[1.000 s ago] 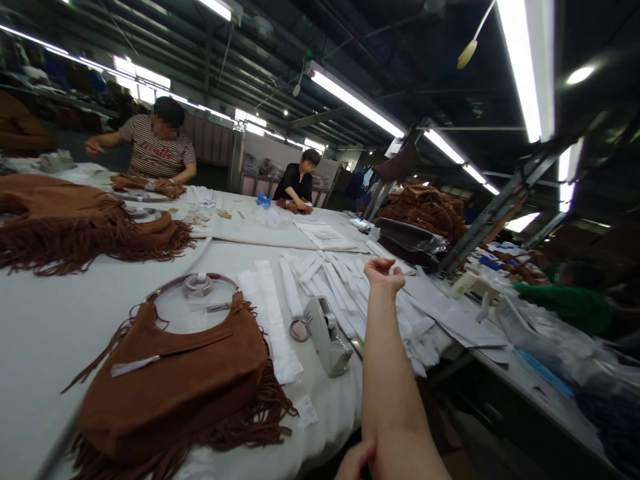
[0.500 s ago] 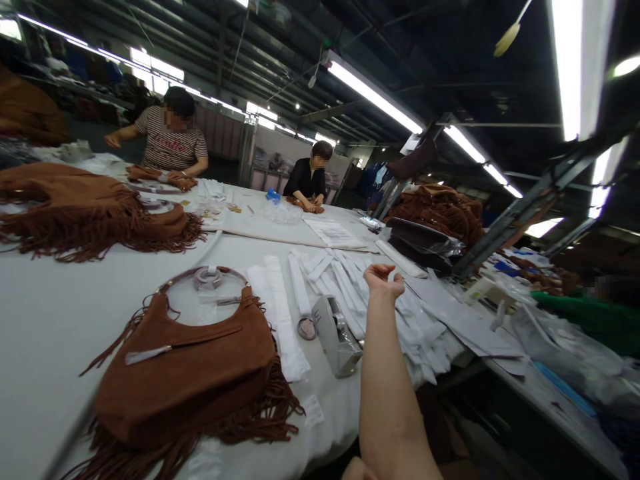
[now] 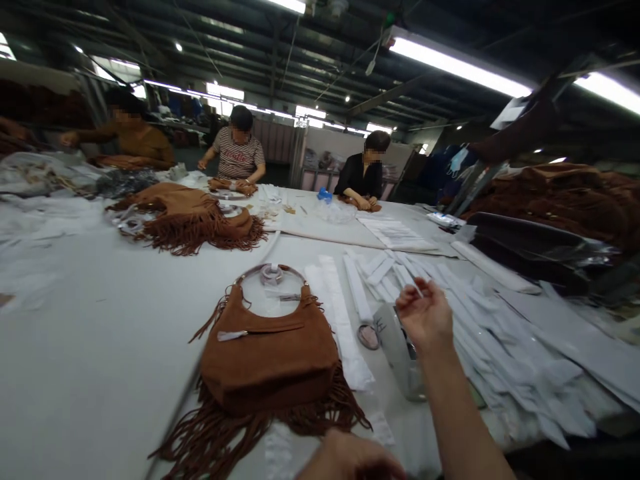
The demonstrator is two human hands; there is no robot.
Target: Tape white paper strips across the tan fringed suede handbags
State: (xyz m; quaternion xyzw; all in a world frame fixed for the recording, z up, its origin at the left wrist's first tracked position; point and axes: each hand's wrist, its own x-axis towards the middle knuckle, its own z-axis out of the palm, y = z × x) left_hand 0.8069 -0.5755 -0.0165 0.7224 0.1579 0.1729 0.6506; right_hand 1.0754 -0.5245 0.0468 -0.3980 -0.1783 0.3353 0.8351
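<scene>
Brown crescent-shaped suede-look handbag [image 3: 270, 367]: matt, softly napped. Grey block-shaped tape dispenser [image 3: 392, 343]: smooth, plastic-looking. Long flat white strips [image 3: 480, 337]: smooth, faintly glossy. Broad white tabletop [image 3: 110, 373]: matt. Crumpled clear plastic wrap [image 3: 593, 257]: glossy.

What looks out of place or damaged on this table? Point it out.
The white strips beside the gray tape dispenser look most untidy: they overlap at uneven angles, though perhaps that's just a loose supply. The brown fringed bag shows no visible damage, and I see no spill.

The white table [image 3: 125, 347] bears a bag [image 3: 273, 363] (fringed) and strips [image 3: 475, 333].
</scene>
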